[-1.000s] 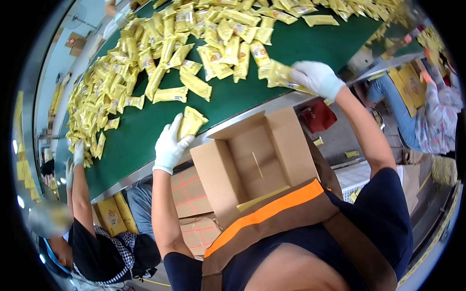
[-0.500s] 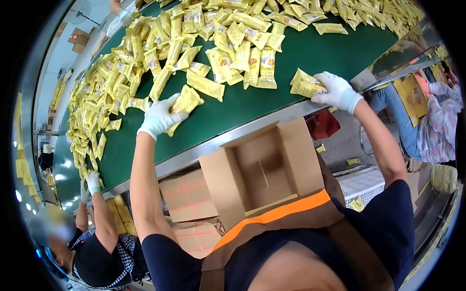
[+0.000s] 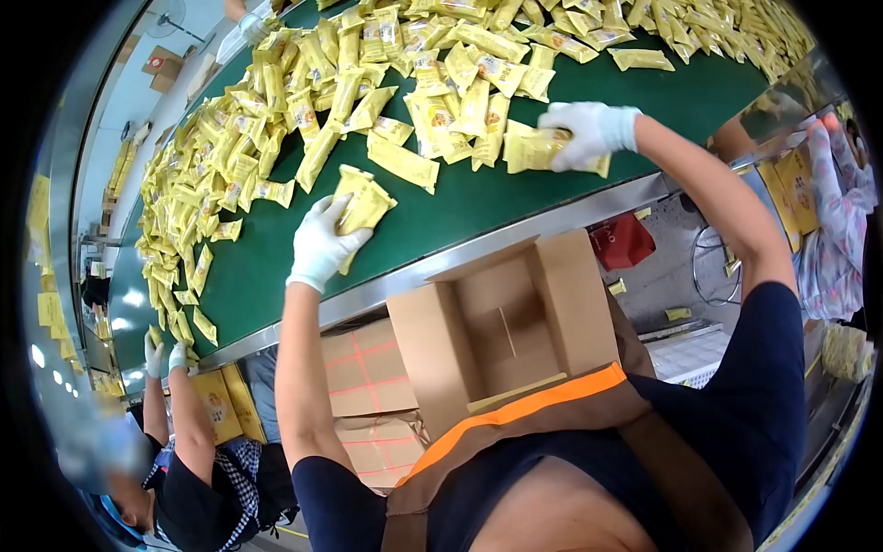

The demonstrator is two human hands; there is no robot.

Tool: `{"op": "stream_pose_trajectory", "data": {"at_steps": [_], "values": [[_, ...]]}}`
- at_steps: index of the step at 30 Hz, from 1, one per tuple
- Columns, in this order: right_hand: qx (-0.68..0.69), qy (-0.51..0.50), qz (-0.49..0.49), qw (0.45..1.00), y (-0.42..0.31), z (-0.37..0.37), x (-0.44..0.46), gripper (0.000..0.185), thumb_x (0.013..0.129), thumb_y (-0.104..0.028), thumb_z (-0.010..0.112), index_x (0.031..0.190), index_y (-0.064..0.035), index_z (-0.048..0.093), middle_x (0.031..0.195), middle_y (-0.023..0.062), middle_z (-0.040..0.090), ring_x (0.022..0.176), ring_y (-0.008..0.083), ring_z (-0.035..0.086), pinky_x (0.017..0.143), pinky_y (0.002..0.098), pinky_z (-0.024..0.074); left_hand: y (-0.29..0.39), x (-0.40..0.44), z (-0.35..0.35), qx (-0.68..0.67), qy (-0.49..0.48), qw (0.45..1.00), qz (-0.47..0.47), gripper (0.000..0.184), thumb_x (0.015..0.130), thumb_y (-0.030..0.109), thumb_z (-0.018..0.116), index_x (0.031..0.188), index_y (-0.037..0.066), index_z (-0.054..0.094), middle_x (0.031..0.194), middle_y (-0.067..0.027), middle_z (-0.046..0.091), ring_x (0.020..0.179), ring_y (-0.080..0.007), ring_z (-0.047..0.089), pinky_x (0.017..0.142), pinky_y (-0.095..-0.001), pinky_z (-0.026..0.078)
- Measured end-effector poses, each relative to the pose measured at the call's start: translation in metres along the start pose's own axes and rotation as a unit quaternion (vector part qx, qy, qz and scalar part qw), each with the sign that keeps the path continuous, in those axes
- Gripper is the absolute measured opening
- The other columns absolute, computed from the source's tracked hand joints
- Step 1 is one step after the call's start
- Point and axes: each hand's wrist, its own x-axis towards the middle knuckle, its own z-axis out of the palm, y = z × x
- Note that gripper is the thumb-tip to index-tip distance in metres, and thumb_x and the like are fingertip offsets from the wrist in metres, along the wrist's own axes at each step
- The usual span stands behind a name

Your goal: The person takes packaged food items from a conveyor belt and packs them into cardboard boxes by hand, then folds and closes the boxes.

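My left hand point(image 3: 324, 244), in a white glove, is closed around yellow wrapped snack packets point(image 3: 365, 204), at least two together, above the near side of the green belt point(image 3: 441, 216). My right hand point(image 3: 589, 134), gloved too, reaches over the belt from the right. Its fingers are closed over yellow snack packets point(image 3: 527, 150) lying side by side; their exact number is hidden under the hand. Just left of them lies a loose pile of the same packets point(image 3: 441, 115). Directly below, against my apron, stands an open cardboard box point(image 3: 418, 354) with its flaps spread.
A metal rail point(image 3: 515, 226) edges the belt. Red-strapped cartons point(image 3: 368, 368) are stacked left of the box. A red bag point(image 3: 623, 242), a stool point(image 3: 716, 267) and stray packets are on the right. Co-workers stand at left and right; a gloved hand point(image 3: 253, 28) shows at the far side.
My right hand has moved left from the belt's edge, with its packets, onto the near end of the pile. My left hand still holds its packets, shifted slightly right in view.
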Motion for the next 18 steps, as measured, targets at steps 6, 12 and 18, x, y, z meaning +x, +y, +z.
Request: {"op": "stream_pose_trajectory", "data": {"at_steps": [6,12,18], "values": [[-0.177,0.176,-0.085,0.964,-0.021,0.047,-0.042,0.050,0.065,-0.039,0.078,0.100,-0.0079,0.062,0.106,0.0134,0.060,0.100,0.0311,0.059,0.083,0.0419,0.0485,0.032,-0.019,0.013,0.098,0.097,0.990,0.031,0.077,0.067,0.036,0.082,0.135,0.014,0.054,0.119,-0.0149,0.055,0.108,-0.0351,0.053,0.091,-0.0444,0.050],[-0.108,0.265,0.056,0.956,0.002,0.066,-0.040,0.077,0.066,-0.043,0.077,0.130,-0.0066,0.051,0.106,0.0137,0.061,0.101,0.0323,0.059,0.090,0.0409,0.0471,0.022,-0.015,0.024,0.154,0.042,0.987,0.026,0.097,0.069,0.050,0.077,0.150,0.017,0.036,0.140,-0.0228,0.047,0.116,-0.0393,0.054,0.094,-0.0452,0.049],[-0.139,0.144,0.163,0.966,-0.010,0.047,-0.046,0.092,0.068,-0.056,0.072,0.137,-0.0026,0.046,0.117,0.0192,0.058,0.111,0.0351,0.055,0.095,0.0406,0.0467,0.038,0.005,-0.016,-0.373,-0.037,0.927,0.020,0.107,0.068,0.019,0.081,0.151,-0.006,0.019,0.137,-0.0184,0.052,0.122,-0.0210,0.054,0.101,-0.0324,0.045]]}}
